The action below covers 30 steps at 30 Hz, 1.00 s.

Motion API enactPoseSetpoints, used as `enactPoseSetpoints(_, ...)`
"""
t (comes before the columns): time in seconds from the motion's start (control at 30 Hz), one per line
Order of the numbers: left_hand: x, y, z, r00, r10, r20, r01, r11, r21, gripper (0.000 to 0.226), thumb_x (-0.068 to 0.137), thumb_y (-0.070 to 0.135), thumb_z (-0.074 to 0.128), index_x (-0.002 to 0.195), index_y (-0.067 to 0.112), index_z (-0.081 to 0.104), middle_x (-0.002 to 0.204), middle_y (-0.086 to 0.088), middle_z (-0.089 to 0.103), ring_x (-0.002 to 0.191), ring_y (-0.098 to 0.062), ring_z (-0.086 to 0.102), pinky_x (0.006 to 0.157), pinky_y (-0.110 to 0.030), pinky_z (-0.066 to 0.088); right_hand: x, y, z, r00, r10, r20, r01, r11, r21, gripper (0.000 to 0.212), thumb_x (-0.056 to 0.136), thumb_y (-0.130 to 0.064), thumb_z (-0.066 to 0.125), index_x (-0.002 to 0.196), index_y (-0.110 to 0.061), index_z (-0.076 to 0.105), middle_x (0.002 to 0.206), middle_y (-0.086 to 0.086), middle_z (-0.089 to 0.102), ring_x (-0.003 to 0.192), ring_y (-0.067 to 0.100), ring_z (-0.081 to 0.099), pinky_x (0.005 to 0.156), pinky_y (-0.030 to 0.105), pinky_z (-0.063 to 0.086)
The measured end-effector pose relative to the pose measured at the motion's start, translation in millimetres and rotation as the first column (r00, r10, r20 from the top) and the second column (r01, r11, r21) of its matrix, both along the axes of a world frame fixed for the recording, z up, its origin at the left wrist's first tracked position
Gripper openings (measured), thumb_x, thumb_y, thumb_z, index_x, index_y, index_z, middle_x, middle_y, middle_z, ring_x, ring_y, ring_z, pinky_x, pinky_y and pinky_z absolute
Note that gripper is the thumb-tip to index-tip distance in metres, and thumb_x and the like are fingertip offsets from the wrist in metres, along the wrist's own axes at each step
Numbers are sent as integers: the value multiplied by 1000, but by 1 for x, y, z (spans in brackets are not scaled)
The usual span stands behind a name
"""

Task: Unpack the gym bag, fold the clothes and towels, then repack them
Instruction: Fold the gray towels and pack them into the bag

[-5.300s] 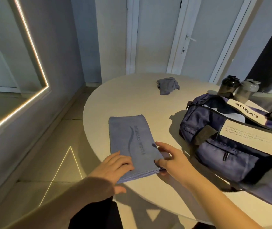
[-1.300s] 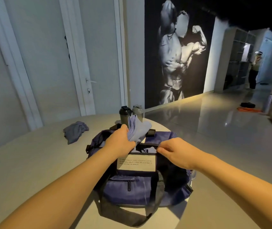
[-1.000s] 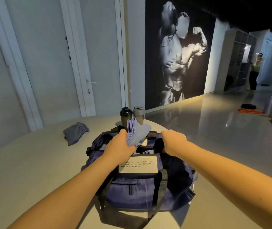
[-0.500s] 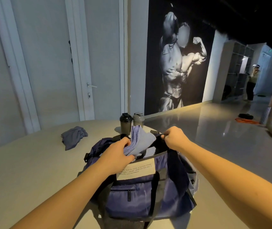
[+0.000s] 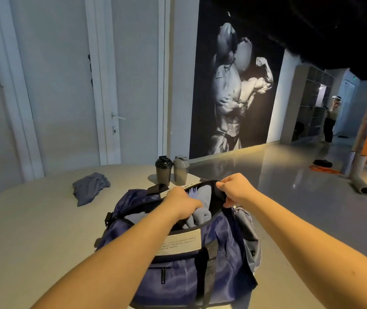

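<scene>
The navy gym bag stands open on the round table right in front of me. My left hand holds the folded blue-grey towel down inside the bag's mouth, with most of the towel hidden by the hand and the rim. My right hand grips the far edge of the bag's opening and holds it up and apart. A crumpled grey garment lies on the table to the far left of the bag.
Two shaker bottles, one dark and one grey, stand just behind the bag. Beyond the table are a white door, a wall poster and a glossy floor, with a person far off at the right.
My left hand has lowered the folded towel from above the bag into its opening. My right hand moved from the near side to the far rim and pulled it open.
</scene>
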State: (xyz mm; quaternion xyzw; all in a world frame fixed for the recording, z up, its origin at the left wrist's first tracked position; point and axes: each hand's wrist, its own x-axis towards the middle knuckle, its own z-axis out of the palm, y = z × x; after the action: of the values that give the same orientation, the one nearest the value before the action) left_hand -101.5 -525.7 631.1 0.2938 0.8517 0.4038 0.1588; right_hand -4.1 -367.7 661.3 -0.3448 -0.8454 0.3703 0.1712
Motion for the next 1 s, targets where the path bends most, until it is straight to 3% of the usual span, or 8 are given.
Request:
enactPoseSetpoints(0.1, 13, 18, -14, 994, 62, 89, -65, 997, 35, 48, 79, 31, 76, 115, 5, 58, 106, -12, 64, 96, -31, 63, 72, -32, 47, 10, -3, -4, 998, 67, 20, -69, 993, 97, 24, 103, -23, 56, 119, -9, 69, 79, 6, 73, 52, 20, 71, 53, 22, 52)
enactPoseSetpoints(0.17, 16, 22, -21, 989, 92, 118, -99, 993, 58, 50, 79, 29, 77, 119, 4, 58, 112, -13, 64, 102, -32, 63, 81, -35, 52, 23, -7, -10, 988, 154, -4, -151, 970, 192, 35, 102, -20, 55, 137, -16, 57, 117, 3, 68, 54, 18, 72, 61, 23, 55)
enactPoseSetpoints(0.23, 17, 24, -23, 984, 97, 147, -109, 991, 74, 51, 78, 29, 80, 118, 5, 59, 113, -12, 65, 101, -32, 63, 90, -38, 55, 40, -17, -14, 966, 257, -25, -239, 926, 291, 39, 101, -20, 52, 140, -23, 49, 129, -5, 61, 61, 15, 72, 74, 28, 58)
enactPoseSetpoints(0.43, 27, 24, -13, 979, 127, 158, -134, 990, 39, 60, 74, 34, 85, 121, 6, 60, 115, -12, 66, 102, -32, 64, 95, -43, 56, 81, -28, -19, 884, 395, 251, -464, 813, 353, 33, 97, -30, 55, 129, -38, 51, 119, -19, 61, 101, 4, 62, 96, 29, 51)
enactPoseSetpoints(0.53, 30, 27, -12, 982, 124, 144, -127, 992, 9, 63, 77, 33, 82, 127, 4, 56, 119, -12, 63, 106, -32, 62, 97, -42, 54, 91, -26, -18, 848, 376, 373, -517, 743, 426, 32, 92, -30, 58, 122, -41, 52, 108, -20, 56, 103, -1, 45, 96, 26, 32)
enactPoseSetpoints(0.8, 41, 28, -8, 994, 94, 63, -87, 990, -111, 71, 88, 44, 74, 139, 3, 47, 134, -14, 59, 122, -31, 57, 105, -38, 48, 96, -19, -16, 862, 413, 293, -506, 714, 483, 25, 94, -21, 67, 107, -42, 64, 101, -19, 50, 102, 10, 43, 88, 27, 44)
enactPoseSetpoints(0.9, 50, 33, -11, 996, 27, 80, -17, 992, -127, 90, 82, 61, 73, 145, 3, 45, 138, -15, 57, 125, -32, 55, 104, -38, 47, 97, -18, -19, 827, 457, 326, -560, 629, 539, 16, 90, -23, 62, 97, -36, 70, 97, -20, 53, 104, 4, 40, 95, 24, 32)
enactPoseSetpoints(1.0, 46, 28, -13, 996, 10, 90, -3, 997, -71, 73, 90, 52, 69, 140, 3, 51, 132, -15, 61, 117, -31, 58, 90, -34, 47, 99, -18, -26, 781, 498, 377, -622, 560, 548, 12, 84, -27, 61, 93, -31, 67, 106, -21, 55, 116, -1, 39, 104, 20, 21)
